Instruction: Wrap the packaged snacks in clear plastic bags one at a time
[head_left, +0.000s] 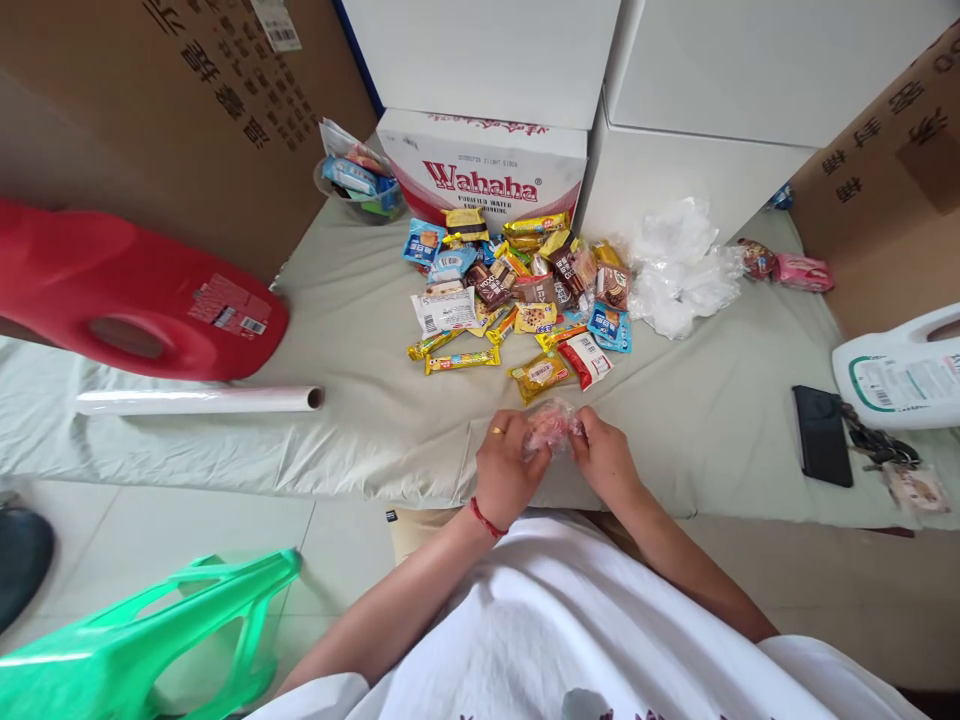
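Observation:
Between my hands, just above the front of the cloth-covered surface (360,440), is a small clear plastic bag (551,425) with something pinkish inside that I cannot make out. My left hand (510,455) is closed around the bag's left side, a ring on one finger. On its right edge, my right hand (602,455) pinches the gathered plastic. Just beyond lie a gold snack packet (538,376), a red and white packet (586,361) and a heap of wrapped snacks (517,285). Crumpled clear plastic bags (679,270) lie to the right of the heap.
A Wahaha carton (480,165) and white boxes (697,180) stand behind. Leftward are a plastic tub (364,205), a red jug (150,290) and a wrap roll (199,400). Rightward are a phone (823,435), keys (889,445) and a white bottle (904,370). A green stool (150,640) stands below.

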